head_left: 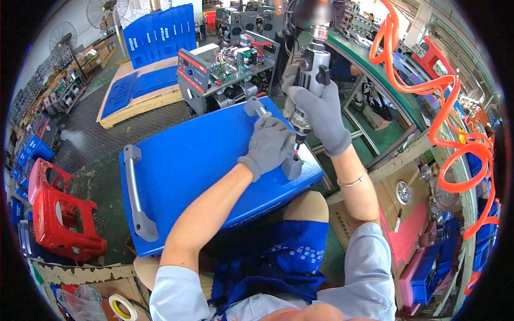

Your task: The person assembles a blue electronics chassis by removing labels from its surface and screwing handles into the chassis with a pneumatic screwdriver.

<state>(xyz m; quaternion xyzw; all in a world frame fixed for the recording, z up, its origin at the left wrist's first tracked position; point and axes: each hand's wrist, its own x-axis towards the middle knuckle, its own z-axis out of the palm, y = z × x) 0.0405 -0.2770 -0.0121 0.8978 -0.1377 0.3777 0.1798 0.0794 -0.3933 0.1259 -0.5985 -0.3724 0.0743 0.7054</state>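
Note:
Across the middle lies a blue metal panel [198, 155] with a grey handle [134, 187] along its left side. A second handle [292, 167] sits at its right side, partly hidden by my hands. My gloved left hand [267, 144] is closed around this right handle's bar. In my gloved right hand [321, 115] I grip a pneumatic screwdriver [315, 64], held upright. Its bit points down at the near end block of the right handle; whether the tip touches a screw there is too small to tell.
An orange coiled air hose [447, 80] hangs at the right. Behind the panel stands an open machine chassis [225, 75] with circuit boards. Blue sheets [160, 37] stand on a wooden pallet [115, 115]. Red stools [67, 224] are at left, a tape roll [122, 307] at lower left.

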